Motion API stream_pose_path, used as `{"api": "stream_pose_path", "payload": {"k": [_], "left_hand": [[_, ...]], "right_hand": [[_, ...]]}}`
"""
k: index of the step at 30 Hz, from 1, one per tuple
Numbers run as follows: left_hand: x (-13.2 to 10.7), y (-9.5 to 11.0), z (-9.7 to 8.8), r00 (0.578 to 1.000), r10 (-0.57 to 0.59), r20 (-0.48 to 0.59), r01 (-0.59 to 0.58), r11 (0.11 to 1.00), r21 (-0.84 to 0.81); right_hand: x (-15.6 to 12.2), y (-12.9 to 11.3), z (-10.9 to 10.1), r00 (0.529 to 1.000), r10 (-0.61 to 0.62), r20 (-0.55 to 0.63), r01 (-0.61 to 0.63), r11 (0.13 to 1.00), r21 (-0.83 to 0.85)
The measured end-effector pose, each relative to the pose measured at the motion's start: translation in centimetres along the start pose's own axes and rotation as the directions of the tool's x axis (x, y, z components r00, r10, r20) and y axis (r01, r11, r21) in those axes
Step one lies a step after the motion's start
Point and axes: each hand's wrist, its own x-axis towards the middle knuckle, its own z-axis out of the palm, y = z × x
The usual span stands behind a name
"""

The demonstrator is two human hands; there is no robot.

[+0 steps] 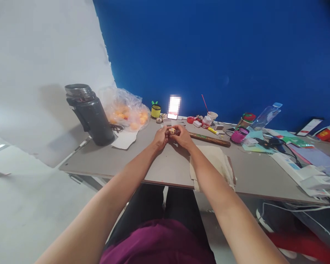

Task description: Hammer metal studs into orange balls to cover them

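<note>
Above the middle of the table, both hands meet around a small round ball with a shiny gold and brown pattern point(172, 131). My left hand point(161, 138) has its fingers curled against the ball's left side. From the right, my right hand point(183, 137) closes on it with thumb and fingers. Similar shiny balls point(159, 120) lie just behind, to the left. A dark brown stick with a green mark point(210, 139) reaches rightward from behind my right hand. Under my right forearm is a folded cream cloth point(216, 161). The ball's underside is hidden by my fingers.
A tall dark flask point(89, 115) stands at left beside a clear bag of oranges point(126, 113). A lit phone point(174, 106) stands against the blue wall. Rightward are a paper cup point(212, 116), a pink pouch point(239, 135), a clear bottle point(265, 116) and a white power strip point(293, 170).
</note>
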Motion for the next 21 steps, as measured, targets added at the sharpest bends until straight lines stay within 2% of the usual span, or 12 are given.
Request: {"api": "stream_pose_path", "payload": {"k": [4, 9, 12, 15, 21], "left_hand": [[-0.2, -0.2, 0.1, 0.998, 0.05, 0.039, -0.053, 0.996, 0.075], [-0.7, -0.3, 0.1, 0.984, 0.172, -0.054, -0.148, 0.941, 0.303], [-0.8, -0.1, 0.0, 0.969, 0.241, -0.058, -0.2, 0.9, 0.388], [-0.7, -0.2, 0.0, 0.974, 0.218, -0.062, -0.181, 0.913, 0.366], [-0.4, -0.7, 0.0, 0.994, 0.106, -0.023, -0.099, 0.975, 0.198]], "right_hand": [[0.0, 0.7, 0.1, 0.997, -0.082, -0.018, 0.081, 0.996, -0.045], [0.0, 1.4, 0.5, 0.994, -0.109, -0.006, 0.107, 0.982, -0.156], [0.0, 1.4, 0.7, 0.993, -0.115, -0.04, 0.106, 0.977, -0.184], [0.1, 1.5, 0.7, 0.99, -0.12, -0.071, 0.105, 0.978, -0.182], [0.2, 1.9, 0.3, 0.993, -0.095, -0.067, 0.083, 0.983, -0.163]]}}
